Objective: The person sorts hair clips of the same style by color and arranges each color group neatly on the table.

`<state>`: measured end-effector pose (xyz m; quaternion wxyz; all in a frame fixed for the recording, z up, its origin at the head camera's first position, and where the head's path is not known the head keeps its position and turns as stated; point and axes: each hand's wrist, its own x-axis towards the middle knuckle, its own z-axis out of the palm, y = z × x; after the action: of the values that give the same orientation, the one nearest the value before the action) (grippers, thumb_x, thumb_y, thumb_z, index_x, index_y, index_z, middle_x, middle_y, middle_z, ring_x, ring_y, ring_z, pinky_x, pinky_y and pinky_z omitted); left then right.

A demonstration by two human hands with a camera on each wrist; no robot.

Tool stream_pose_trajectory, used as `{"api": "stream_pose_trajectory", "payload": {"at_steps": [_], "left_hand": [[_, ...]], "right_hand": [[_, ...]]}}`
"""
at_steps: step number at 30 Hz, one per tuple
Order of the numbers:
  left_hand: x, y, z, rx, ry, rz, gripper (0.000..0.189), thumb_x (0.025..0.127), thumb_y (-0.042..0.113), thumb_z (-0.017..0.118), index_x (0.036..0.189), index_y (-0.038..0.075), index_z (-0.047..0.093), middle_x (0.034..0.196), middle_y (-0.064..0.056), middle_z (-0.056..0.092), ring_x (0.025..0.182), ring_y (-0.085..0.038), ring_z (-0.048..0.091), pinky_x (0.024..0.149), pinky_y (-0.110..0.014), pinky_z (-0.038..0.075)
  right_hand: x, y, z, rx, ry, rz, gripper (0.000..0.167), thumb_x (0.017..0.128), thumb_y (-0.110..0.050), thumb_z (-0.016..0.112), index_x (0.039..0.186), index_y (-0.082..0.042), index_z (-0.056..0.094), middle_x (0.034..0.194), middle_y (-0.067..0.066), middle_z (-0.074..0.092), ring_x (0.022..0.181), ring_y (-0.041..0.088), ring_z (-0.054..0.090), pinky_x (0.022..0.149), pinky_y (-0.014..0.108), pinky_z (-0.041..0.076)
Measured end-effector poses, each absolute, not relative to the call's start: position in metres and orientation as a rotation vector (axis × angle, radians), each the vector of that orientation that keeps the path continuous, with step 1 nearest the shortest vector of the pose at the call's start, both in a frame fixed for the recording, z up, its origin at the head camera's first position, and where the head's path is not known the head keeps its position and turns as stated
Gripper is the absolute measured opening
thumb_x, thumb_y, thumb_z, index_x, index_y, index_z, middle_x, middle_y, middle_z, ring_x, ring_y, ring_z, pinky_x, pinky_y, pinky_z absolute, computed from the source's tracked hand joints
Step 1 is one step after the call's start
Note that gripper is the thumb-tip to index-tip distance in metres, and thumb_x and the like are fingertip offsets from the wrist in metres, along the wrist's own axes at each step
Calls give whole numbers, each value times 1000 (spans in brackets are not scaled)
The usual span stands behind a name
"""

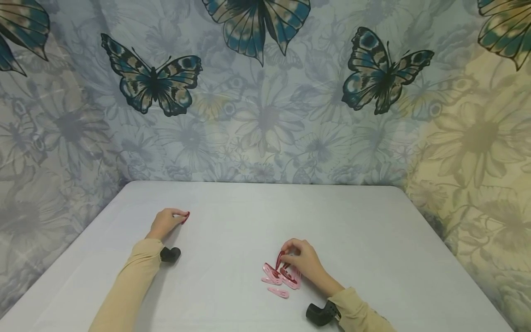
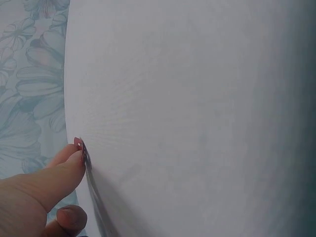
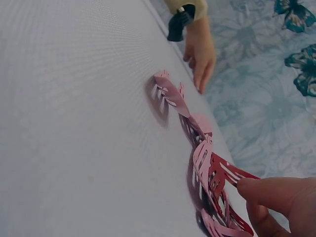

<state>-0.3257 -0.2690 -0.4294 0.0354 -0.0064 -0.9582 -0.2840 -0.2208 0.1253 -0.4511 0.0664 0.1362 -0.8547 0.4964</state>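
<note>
"Pink and red hair clips (image 1: pixel 292 282) in a heap: where from the hands?"

"Just below the right hand's (image 1: pixel 304 263) fingertips and slightly toward the person, on the near part of the table (image 1: pixel 232 221). The left hand (image 1: pixel 163 225) is well apart, farther out and leftward, so the right is plainly nearer. That closeness matters most, I'd judge."

"What has each got?"

"The right pinches one red clip (image 1: pixel 279 259) between thumb and finger, the gap closed to the clip itself; the left pinches another red clip (image 1: pixel 186 217) likewise."

"Which way do they lie?"

"The right's stands steeply, lower end at the heap; whether it is free of the others, I can't tell. The left's is tilted."

"And the poses?"

"Right: reaching in from the near right, fingers bent down. Left: forearm stretched forward, fingertips pointing inward."
</note>
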Motion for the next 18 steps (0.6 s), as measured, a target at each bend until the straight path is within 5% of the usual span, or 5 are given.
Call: {"api": "stream_pose_trajectory", "payload": {"at_steps": [7, 18], "left_hand": [[-323, -268, -428, -6, -2945, -896, 23, 85, 16, 59, 101, 1, 67, 112, -28, 53, 99, -42, 49, 79, -50, 38], [-324, -269, -429, -14, -2936, -917, 24, 84, 17, 60, 101, 1, 67, 113, -27, 53, 101, -42, 48, 81, -50, 38]], "right_hand": [[-221, 128, -449, 544, -2480, 1782, 10, 75, 1, 68, 77, -1, 59, 71, 7, 60, 63, 15, 56, 59, 26, 45], [-220, 127, -446, 487, -2447, 1728, 7, 82, -5, 63, 88, -2, 62, 75, 5, 61, 63, 13, 52, 53, 23, 41]]}}
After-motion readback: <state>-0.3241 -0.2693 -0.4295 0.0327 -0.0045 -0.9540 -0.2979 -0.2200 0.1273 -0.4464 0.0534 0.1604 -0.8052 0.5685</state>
